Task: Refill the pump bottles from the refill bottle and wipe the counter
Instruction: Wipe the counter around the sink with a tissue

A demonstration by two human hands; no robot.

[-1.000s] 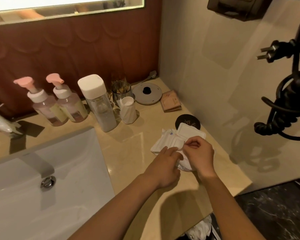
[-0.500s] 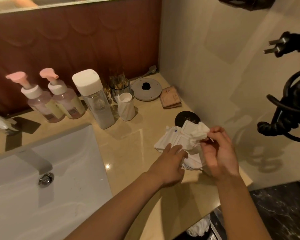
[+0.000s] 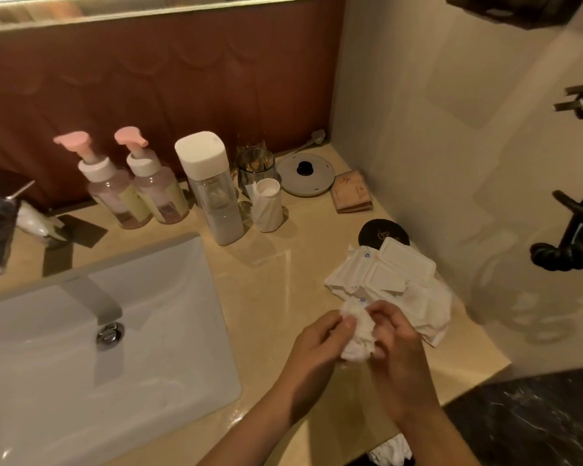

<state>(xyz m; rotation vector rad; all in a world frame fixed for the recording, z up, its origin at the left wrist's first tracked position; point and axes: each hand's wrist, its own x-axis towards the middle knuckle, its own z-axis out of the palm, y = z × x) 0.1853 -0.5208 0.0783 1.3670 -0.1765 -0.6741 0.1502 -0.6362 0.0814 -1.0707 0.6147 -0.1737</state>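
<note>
left hand: the left side of a crumpled white wipe (image 3: 356, 338) is gripped by the left hand (image 3: 317, 351), with fingers and thumb curled round it.
right hand: the same wipe is pinched from the right by the right hand (image 3: 398, 359), with its fingers bent onto the wad.
wipe: it is held bunched between both hands over the front part of the counter (image 3: 266, 280), just in front of the wipe pack (image 3: 384, 280).
wipe pack: a soft white pack is laid on the counter near the side wall, its flap lid raised and its far corner laid over a black coaster (image 3: 372, 232).
pump bottles: the outer pump bottle (image 3: 111, 193) and the inner pump bottle (image 3: 159, 190), both pink-topped, are stood side by side at the back of the counter, behind the sink (image 3: 81, 348).
refill bottle: the clear refill bottle (image 3: 212, 193) is stood upright just right of the inner pump bottle, white cap on.
back corner: a glass (image 3: 254, 164), a paper-wrapped cup (image 3: 268, 206), a round lid (image 3: 305, 174) and brown sachets (image 3: 350, 196) are grouped there.
wall: a coiled black cord (image 3: 572, 237) is hung at the right.
</note>
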